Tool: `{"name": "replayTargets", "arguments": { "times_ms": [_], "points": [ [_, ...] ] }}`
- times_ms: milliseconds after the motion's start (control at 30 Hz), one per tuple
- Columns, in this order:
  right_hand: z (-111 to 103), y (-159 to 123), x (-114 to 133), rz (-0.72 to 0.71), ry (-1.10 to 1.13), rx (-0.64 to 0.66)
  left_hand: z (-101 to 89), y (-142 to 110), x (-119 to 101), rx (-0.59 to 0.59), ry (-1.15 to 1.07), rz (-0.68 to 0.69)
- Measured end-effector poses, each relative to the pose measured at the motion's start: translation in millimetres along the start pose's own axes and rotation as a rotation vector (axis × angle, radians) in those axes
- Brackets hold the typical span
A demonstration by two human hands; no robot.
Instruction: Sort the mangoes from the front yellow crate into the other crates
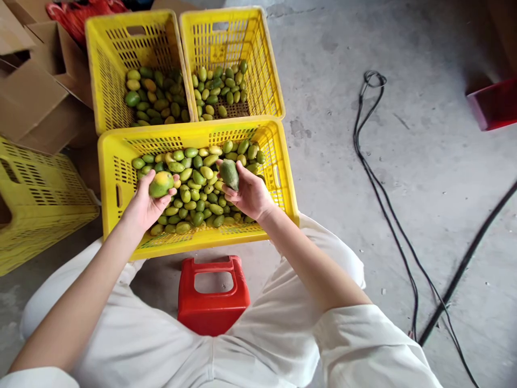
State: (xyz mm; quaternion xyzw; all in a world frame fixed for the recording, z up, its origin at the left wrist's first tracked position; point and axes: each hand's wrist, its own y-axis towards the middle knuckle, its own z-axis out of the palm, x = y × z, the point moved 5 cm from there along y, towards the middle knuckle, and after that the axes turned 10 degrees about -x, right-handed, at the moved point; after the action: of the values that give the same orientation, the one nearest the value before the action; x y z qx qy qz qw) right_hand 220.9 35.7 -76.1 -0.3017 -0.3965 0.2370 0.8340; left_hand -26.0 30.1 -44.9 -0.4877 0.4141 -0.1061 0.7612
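My left hand (148, 200) is closed around a green and yellow mango (161, 184). In my right hand (251, 189) is a darker, dull green mango (229, 174), gripped between thumb and fingers. Both hands are above the near yellow crate (202, 247), left and right of its middle. Beneath them lie many small green and yellow mangoes (197, 177), partly hidden by my hands.
Behind stand two more yellow crates, a left one (93, 70) and a right one (275, 75), both with mangoes. Cardboard boxes (36, 99) and another yellow crate (44, 199) are at left. A red stool (214, 312) is between my legs. Black cables (374, 180) cross the floor.
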Motion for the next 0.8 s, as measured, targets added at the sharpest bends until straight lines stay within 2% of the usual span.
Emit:
{"name": "replayTargets", "arguments": {
  "times_ms": [233, 433, 600, 667, 800],
  "points": [
    [-2.8, 4.4, 2.7, -0.029, 0.083, -0.076, -5.0, 4.9, 1.3, 0.001, -0.108, 0.053],
    [-5.2, 1.4, 5.4, -0.017, 0.153, -0.129, -2.2, -2.1, -11.5, 0.022, -0.127, 0.085],
    [-4.3, -1.8, 5.1, 0.038, 0.154, -0.094, -1.9, -9.0, -13.3, -0.074, -0.156, -0.011],
    [-6.3, 0.4, 4.1, 0.04, 0.165, -0.095, -2.9, -6.1, -11.1, -0.079, -0.163, -0.042],
    [-7.4, 3.7, 3.4, 0.023, 0.158, -0.103, -3.0, 0.3, -8.2, -0.053, -0.153, -0.019]
  ]
}}
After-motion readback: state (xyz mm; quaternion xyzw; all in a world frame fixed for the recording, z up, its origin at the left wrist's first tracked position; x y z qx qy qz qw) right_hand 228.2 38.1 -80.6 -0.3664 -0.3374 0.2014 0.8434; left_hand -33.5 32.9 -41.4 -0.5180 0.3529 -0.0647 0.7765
